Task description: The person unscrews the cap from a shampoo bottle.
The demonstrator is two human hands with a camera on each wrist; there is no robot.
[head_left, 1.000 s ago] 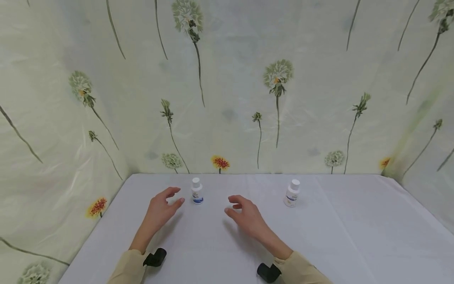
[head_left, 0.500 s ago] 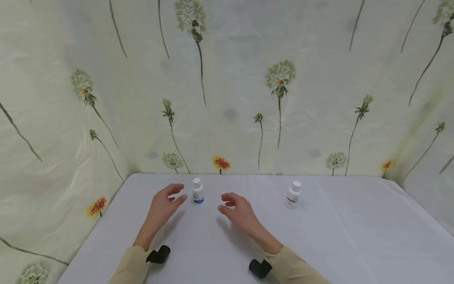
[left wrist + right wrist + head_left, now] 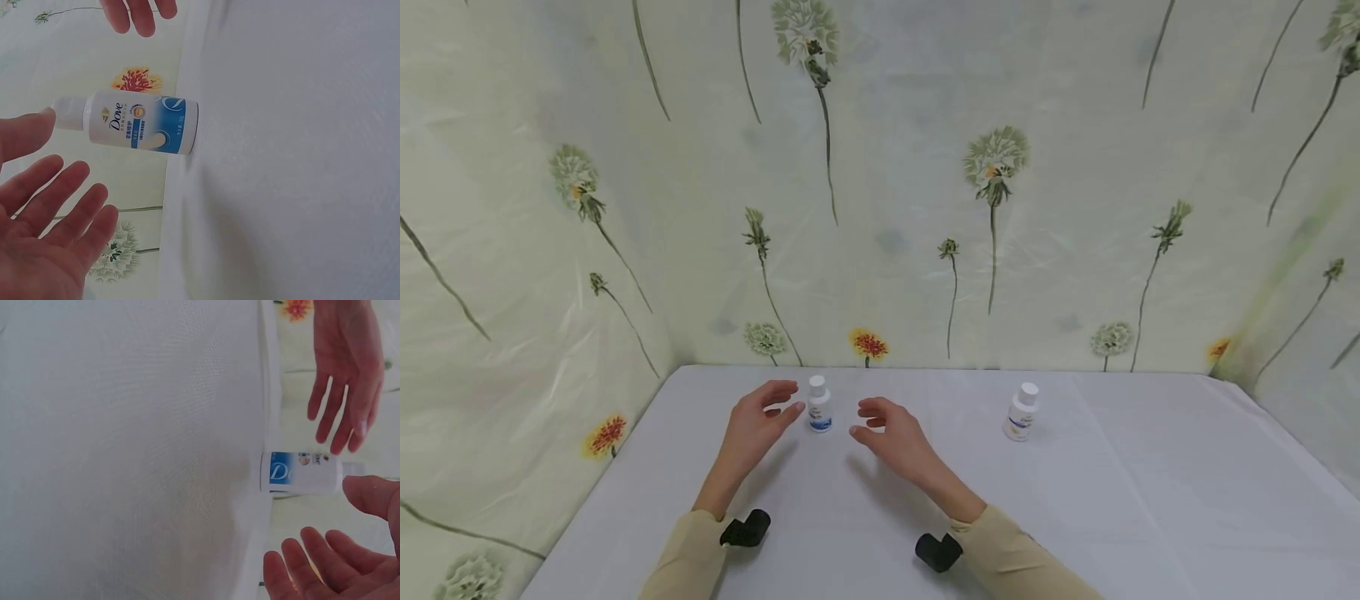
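A small white Dove bottle with a blue lower label stands upright on the table, between the two hands. Its label and white cap show large in the left wrist view, where the bottle appears sideways. Just left of it is my left hand, fingers apart and gently bent, thumb toward the bottle. On the other side my right hand hovers with thumb and fingers parted, a little farther from the bottle. Neither hand holds anything. In the right wrist view the left hand faces the bottle from across.
A second white bottle with a white cap stands upright to the right. A white cloth covers the table. Behind and at the sides hangs a curtain printed with dandelions. Black wrist cameras sit on both sleeves.
Both hands have moved inward toward the nearer bottle, the left to the right and the right to the left. Both bottles stand where they were.
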